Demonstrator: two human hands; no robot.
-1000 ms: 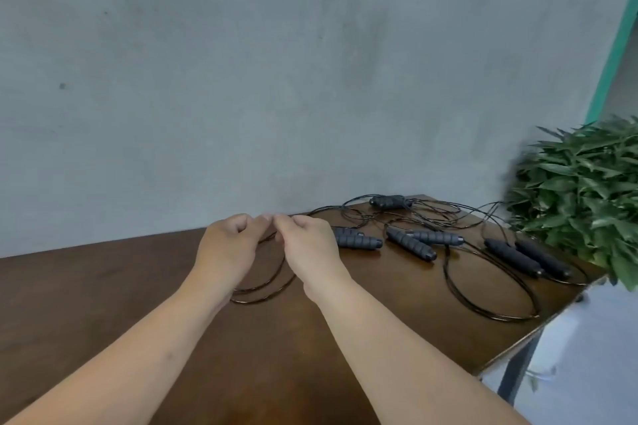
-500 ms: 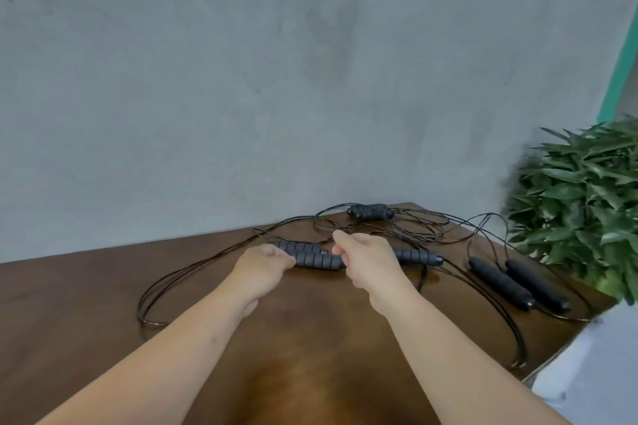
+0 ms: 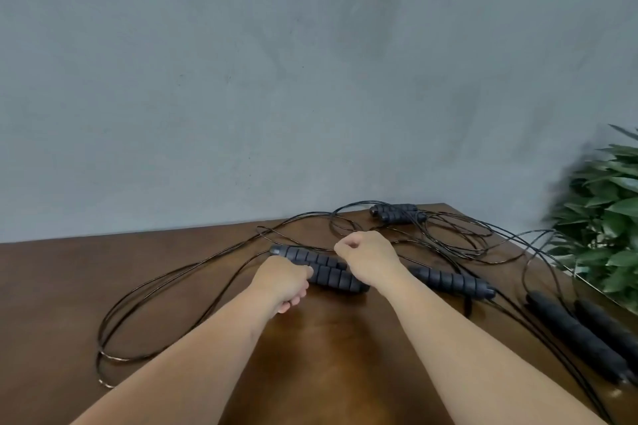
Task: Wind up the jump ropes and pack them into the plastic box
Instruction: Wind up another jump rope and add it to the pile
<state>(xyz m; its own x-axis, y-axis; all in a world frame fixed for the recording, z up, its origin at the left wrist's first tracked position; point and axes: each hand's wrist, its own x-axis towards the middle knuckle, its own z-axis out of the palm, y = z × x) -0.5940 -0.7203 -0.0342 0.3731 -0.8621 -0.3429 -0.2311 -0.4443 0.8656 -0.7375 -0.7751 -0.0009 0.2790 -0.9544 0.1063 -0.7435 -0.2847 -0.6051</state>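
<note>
Several black jump ropes lie tangled on a brown wooden table (image 3: pixel 86 272). Two ribbed dark handles (image 3: pixel 329 269) lie side by side at the middle. My left hand (image 3: pixel 281 281) is curled at the left end of the nearer one and grips it. My right hand (image 3: pixel 369 257) is a fist just above and behind these handles, and a thin cord (image 3: pixel 297 241) runs into its thumb and forefinger. A long cord loop (image 3: pixel 114 317) trails left. The plastic box is out of view.
Another ribbed handle (image 3: pixel 452 281) lies right of my right wrist. Two smooth handles (image 3: pixel 580 338) sit near the table's right edge, and a further pair (image 3: pixel 397 212) at the far edge by the grey wall. A leafy plant (image 3: pixel 607 217) stands past the right corner.
Both hands left the cord they pinched together and moved forward to the ribbed handles. The cord loop now lies spread out to the left. The view has come closer to the table.
</note>
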